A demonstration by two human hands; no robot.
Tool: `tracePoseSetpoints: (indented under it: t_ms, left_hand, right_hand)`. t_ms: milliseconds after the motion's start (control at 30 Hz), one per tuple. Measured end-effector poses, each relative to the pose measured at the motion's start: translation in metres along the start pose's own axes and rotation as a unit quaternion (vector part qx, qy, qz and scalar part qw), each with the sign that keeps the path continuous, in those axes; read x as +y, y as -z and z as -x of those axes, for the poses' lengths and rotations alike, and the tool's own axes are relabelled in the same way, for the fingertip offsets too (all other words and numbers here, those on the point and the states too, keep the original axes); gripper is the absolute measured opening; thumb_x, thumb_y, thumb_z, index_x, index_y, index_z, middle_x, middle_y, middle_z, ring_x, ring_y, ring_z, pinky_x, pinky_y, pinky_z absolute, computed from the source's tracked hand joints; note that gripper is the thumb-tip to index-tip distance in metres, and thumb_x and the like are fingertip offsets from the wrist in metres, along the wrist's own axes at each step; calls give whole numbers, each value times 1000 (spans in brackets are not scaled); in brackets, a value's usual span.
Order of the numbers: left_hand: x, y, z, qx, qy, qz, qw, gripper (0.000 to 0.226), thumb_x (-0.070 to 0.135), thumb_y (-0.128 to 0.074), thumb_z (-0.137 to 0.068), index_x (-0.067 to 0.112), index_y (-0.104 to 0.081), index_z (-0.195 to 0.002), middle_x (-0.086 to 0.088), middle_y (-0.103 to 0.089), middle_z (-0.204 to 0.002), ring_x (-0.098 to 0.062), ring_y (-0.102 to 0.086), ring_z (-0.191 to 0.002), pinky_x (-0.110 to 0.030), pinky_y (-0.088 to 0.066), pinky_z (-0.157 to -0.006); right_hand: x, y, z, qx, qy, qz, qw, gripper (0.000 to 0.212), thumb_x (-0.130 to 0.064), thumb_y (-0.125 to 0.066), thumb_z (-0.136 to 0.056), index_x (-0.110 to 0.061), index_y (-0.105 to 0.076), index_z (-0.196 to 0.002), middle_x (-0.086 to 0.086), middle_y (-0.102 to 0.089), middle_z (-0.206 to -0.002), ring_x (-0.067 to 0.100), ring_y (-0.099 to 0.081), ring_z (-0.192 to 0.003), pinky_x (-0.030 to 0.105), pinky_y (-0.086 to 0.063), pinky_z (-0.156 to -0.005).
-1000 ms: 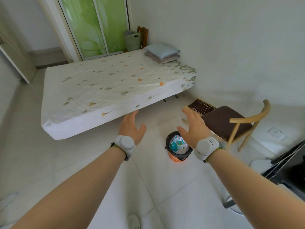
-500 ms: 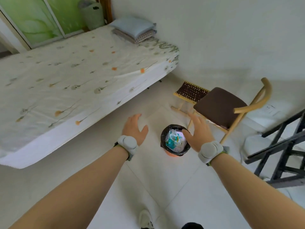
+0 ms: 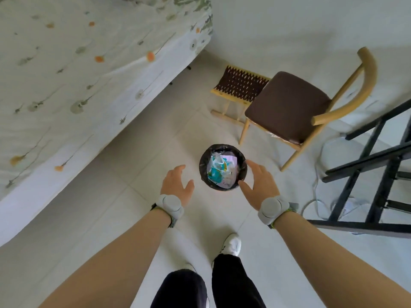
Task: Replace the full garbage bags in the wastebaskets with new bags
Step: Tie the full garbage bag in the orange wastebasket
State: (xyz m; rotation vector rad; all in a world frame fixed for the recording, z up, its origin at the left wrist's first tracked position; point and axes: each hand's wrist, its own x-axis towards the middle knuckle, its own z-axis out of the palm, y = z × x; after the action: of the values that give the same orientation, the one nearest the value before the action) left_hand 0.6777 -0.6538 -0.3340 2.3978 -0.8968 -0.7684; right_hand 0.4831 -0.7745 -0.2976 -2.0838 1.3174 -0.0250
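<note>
Stepped closer within the last second — now looking straight down on the wastebasket [image 3: 222,148], on the floor near-left of the chair [image 3: 287,105], its black garbage bag [image 3: 204,173] full. Flanking it with left hand [image 3: 176,185] and right hand [image 3: 259,185], both spread and empty — probably ready to lift.

Bed [image 3: 66,74] beyond the left edge, black rack [image 3: 367,165] beyond the right.

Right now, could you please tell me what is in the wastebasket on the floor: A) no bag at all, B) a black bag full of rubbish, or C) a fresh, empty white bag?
B: a black bag is folded over the rim, and crumpled rubbish fills it.
</note>
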Motion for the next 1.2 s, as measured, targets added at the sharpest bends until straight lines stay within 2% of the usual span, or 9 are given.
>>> tracePoseSetpoints:
  t_ms: [167, 367, 600, 767, 867, 967, 1033, 1133, 1200]
  left_hand:
    - [-17, -50, -63, -47, 31, -4, 998, 55, 24, -57, -88, 16, -38, -139, -11, -46, -134, -27, -46, -123, -39, -40, -102]
    - [-60, -112, -129, -102, 31, -11, 994, 54, 25, -56, -89, 18, -36, -139, -9, -45, -135, -25, -46, -123, -38, -41, -102]
    - [-140, -213, -238, -145, -3, -45, 988, 55, 23, -56, -90, 17, -34, -141, -8, -44, -138, -24, -45, -127, -34, -38, -103]
    - [-186, -278, -312, -146, -40, -55, 987, 60, 24, -58, -90, 17, -30, -143, -9, -41, -144, -26, -42, -131, -40, -40, -106]
    - [-197, -305, -352, -108, -84, -44, 990, 56, 20, -56, -91, 13, -33, -142, -11, -41, -142, -28, -41, -130, -38, -38, -105]
    - [-209, -331, -390, -68, -129, -16, 989, 57, 25, -51, -93, 14, -29, -144, -11, -38, -145, -27, -39, -132, -38, -34, -108]
    - [-212, -345, -417, -47, -140, 3, 989, 55, 29, -48, -95, 16, -29, -145, -8, -42, -143, -26, -43, -129, -36, -36, -106]
    - [-215, -359, -441, -12, -165, 1, 986, 49, 33, -44, -96, 17, -36, -142, -8, -55, -130, -28, -53, -117, -35, -40, -98]
    - [-217, -357, -453, 14, -173, -43, 984, 44, 38, -44, -96, 17, -48, -134, -10, -62, -118, -31, -56, -109, -34, -42, -91]
  right_hand:
    - [38, -38, -57, -23, -51, -1, 998, 60, -34, -56, -91, -24, -30, -144, 3, -43, -142, 25, -42, -126, 33, -36, -103]
    - [88, -112, -106, -26, -116, -15, 993, 63, -34, -56, -91, -21, -28, -145, 5, -40, -144, 27, -38, -130, 36, -34, -105]
    - [165, -245, -179, -3, -179, -24, 984, 63, -33, -56, -91, -22, -28, -146, 7, -40, -143, 29, -37, -130, 39, -37, -103]
    - [226, -317, -232, 16, -221, -6, 975, 61, -27, -53, -92, -17, -26, -147, 8, -36, -145, 31, -36, -129, 39, -38, -100]
    - [257, -339, -267, 66, -216, 25, 974, 55, -22, -50, -93, -17, -28, -144, 8, -36, -143, 34, -40, -121, 42, -42, -93]
    - [286, -354, -300, 106, -193, 62, 973, 51, -21, -45, -95, -13, -29, -143, 12, -39, -140, 36, -40, -120, 43, -40, -94]
    - [301, -357, -323, 126, -162, 64, 977, 43, -16, -45, -95, -10, -40, -137, 16, -46, -131, 37, -45, -114, 41, -40, -91]
    - [315, -364, -343, 180, -94, 40, 978, 37, -7, -48, -89, -8, -54, -126, 15, -55, -116, 37, -51, -104, 37, -43, -82]
    - [316, -364, -354, 179, -67, 39, 981, 37, -5, -48, -89, -8, -56, -125, 14, -57, -116, 36, -53, -103, 37, -45, -83]
